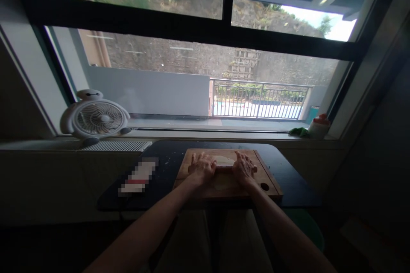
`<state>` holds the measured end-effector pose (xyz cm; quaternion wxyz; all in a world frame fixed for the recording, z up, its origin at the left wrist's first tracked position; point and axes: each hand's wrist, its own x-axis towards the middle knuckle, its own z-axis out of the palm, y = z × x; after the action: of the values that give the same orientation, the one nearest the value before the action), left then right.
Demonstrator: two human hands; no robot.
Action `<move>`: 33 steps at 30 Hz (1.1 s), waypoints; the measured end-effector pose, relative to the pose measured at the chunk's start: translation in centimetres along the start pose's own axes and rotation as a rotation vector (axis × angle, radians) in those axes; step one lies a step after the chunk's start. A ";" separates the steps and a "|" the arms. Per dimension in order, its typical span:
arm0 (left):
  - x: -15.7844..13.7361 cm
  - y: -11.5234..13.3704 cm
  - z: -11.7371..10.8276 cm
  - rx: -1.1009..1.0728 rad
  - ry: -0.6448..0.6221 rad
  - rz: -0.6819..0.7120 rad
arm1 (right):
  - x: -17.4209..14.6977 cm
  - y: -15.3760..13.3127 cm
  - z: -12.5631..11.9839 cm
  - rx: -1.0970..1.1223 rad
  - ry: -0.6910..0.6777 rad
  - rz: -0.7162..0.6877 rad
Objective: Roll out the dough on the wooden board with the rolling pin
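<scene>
A wooden rolling pin [225, 167] lies crosswise on the wooden cutting board [221, 191]. My left hand [202, 166] grips its left part, with the thumb pointing inward and the fingers reaching forward over it. Around the right part is my right hand [244, 168], its fingers also laid forward across the pin. A pale, flat piece of dough [224, 161] shows between my hands, just beyond and under the pin. Both hands cover much of the pin, and its right end sticks out beside my right hand.
The board rests on a dark table [294, 187] with white specks. A blurred-out item [139, 177] lies at left. A white fan [102, 118] stands by the window; a bottle [319, 126] and green cloth [298, 132] sit on the sill. A green stool [307, 226] is below right.
</scene>
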<state>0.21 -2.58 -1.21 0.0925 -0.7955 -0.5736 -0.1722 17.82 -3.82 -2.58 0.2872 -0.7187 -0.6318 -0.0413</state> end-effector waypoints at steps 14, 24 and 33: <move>8.1 -2.1 2.1 -0.036 -0.171 -0.148 | 8.2 -0.1 2.9 -0.043 -0.166 0.083; 7.3 -1.7 2.3 -0.034 -0.182 -0.128 | 7.4 -0.2 2.5 -0.058 -0.196 0.102; 0.1 -0.1 -0.3 -0.004 -0.045 0.015 | -0.1 -0.5 -0.4 -0.116 -0.086 -0.027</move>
<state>0.13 -2.60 -0.88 0.0791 -0.8036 -0.5694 -0.1545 17.49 -4.07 -2.13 0.2169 -0.7268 -0.6497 -0.0509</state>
